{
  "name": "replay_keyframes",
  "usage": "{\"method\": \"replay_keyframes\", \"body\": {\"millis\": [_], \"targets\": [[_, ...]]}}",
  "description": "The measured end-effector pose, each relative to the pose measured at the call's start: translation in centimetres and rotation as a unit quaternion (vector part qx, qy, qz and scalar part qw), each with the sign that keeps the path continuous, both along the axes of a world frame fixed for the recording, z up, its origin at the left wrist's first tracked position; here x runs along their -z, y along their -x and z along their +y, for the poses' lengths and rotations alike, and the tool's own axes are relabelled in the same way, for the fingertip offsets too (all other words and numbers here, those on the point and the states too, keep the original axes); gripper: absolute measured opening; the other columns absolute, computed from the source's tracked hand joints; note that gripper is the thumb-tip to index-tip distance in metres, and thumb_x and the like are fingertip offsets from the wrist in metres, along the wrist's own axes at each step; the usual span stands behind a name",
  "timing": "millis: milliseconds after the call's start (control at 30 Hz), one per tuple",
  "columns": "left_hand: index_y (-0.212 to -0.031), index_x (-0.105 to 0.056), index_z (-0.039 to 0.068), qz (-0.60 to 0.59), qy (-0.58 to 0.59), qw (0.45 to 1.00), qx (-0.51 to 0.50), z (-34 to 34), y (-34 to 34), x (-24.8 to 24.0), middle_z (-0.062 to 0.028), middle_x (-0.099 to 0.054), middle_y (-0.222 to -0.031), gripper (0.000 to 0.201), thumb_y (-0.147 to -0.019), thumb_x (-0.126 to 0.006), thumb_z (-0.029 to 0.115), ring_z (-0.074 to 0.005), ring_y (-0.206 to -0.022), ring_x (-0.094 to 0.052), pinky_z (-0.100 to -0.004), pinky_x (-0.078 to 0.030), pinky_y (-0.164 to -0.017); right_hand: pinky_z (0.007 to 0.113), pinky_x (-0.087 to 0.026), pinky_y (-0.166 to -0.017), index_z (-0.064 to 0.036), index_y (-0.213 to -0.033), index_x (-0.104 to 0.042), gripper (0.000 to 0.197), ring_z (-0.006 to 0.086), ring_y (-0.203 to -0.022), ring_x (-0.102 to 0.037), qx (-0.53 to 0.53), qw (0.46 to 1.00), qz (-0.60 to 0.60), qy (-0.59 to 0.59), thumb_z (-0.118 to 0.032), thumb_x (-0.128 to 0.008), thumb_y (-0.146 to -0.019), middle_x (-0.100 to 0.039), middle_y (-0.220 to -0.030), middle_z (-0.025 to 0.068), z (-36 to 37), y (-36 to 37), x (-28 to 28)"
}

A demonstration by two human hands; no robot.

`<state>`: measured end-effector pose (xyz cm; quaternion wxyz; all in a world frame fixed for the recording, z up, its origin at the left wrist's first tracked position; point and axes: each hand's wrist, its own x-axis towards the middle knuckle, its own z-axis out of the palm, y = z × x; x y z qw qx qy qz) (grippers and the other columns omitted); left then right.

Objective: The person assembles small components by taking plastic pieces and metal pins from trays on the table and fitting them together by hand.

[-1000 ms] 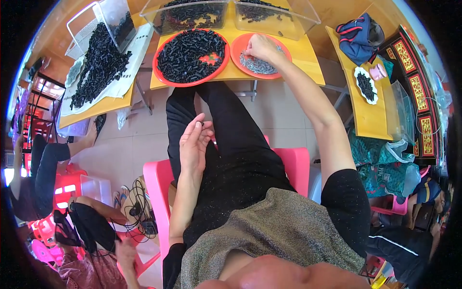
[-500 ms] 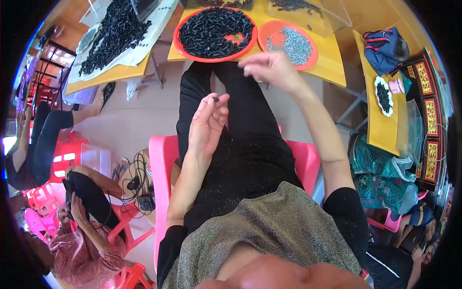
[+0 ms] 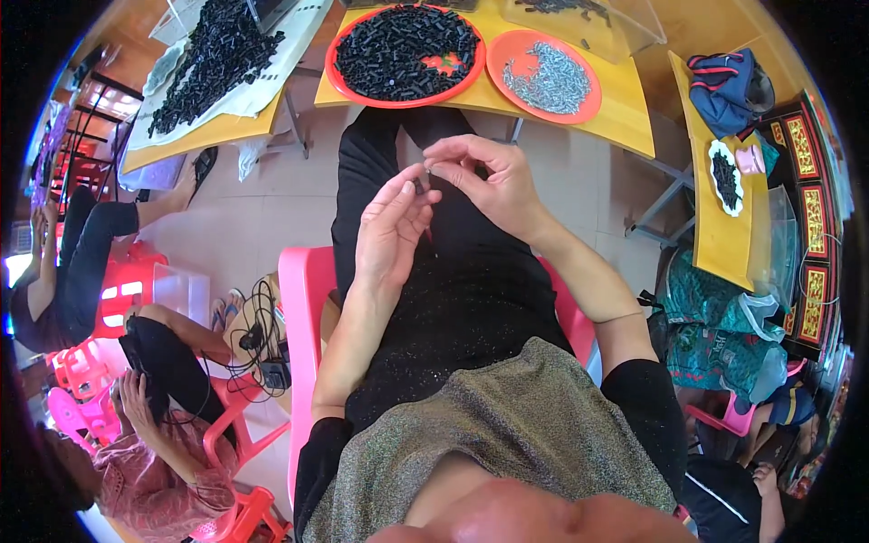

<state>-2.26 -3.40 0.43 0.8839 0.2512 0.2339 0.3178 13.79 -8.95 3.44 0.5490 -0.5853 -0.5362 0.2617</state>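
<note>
Above my lap, my left hand [image 3: 389,226] is closed, its thumb and fingertips pinching a small black tubular piece [image 3: 419,186]. My right hand [image 3: 496,185] meets it from the right, thumb and forefinger pressed together on a small silvery metal piece [image 3: 428,170] at the tip of the black one. Fingers partly hide both pieces, and I cannot tell how far they are joined. In front stands a round red tray [image 3: 412,103] heaped with similar black pieces [image 3: 398,54]. Beside it is an orange-red plate [image 3: 497,68] with many small silvery metal pieces [image 3: 557,86].
A yellow table [image 3: 625,118] carries tray and plate, with a clear plastic bin behind. More black pieces lie heaped on a cloth-covered table [image 3: 262,100] at left. A side table [image 3: 724,244] at right holds a blue bag [image 3: 724,86] and white dish. Other people sit at left.
My right hand has come back from near the plate to my left hand, bringing a small silvery metal piece against the black one. My left hand has stayed nearly in place.
</note>
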Motion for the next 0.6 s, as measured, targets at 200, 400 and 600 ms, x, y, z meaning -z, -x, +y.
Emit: {"method": "replay_keyframes", "body": {"millis": [200, 400, 600], "targets": [[-0.111, -0.057, 0.001, 0.040, -0.073, 0.996, -0.033, -0.23, -0.47, 0.35, -0.0056, -0.063, -0.100, 0.019, -0.092, -0.054, 0.005, -0.0135, -0.088, -0.064, -0.0223, -0.052, -0.076, 0.023, -0.045, -0.064, -0.0054, -0.104, -0.066, 0.024, 0.0112, -0.074, -0.064, 0.000, 0.999, -0.015, -0.049, -0.004, -0.068, -0.080, -0.070, -0.088, 0.0045, 0.12, 0.11, 0.35], [-0.112, -0.054, 0.001, 0.067, -0.066, 0.995, -0.014, 0.00, -0.42, 0.55, -0.0071, -0.063, -0.099, 0.022, -0.091, -0.055, 0.001, -0.0165, -0.091, -0.065, -0.0250, -0.053, -0.079, 0.032, -0.049, -0.068, -0.0078, -0.103, -0.066, 0.025, 0.0225, -0.073, -0.060, -0.003, 0.991, -0.104, -0.083, -0.004, -0.064, -0.078, -0.066, -0.082, 0.0079, 0.22, 0.02, 0.65], [-0.114, -0.052, 0.002, 0.077, -0.082, 0.993, -0.030, 0.00, -0.62, 0.72, -0.0074, -0.063, -0.100, 0.023, -0.091, -0.055, 0.002, -0.0172, -0.092, -0.065, -0.0267, -0.053, -0.081, 0.029, -0.047, -0.069, -0.0072, -0.105, -0.066, 0.028, 0.0180, -0.075, -0.063, 0.006, 0.983, -0.164, -0.088, -0.002, -0.066, -0.077, -0.067, -0.082, 0.0056, 0.21, -0.10, 0.91]]}}
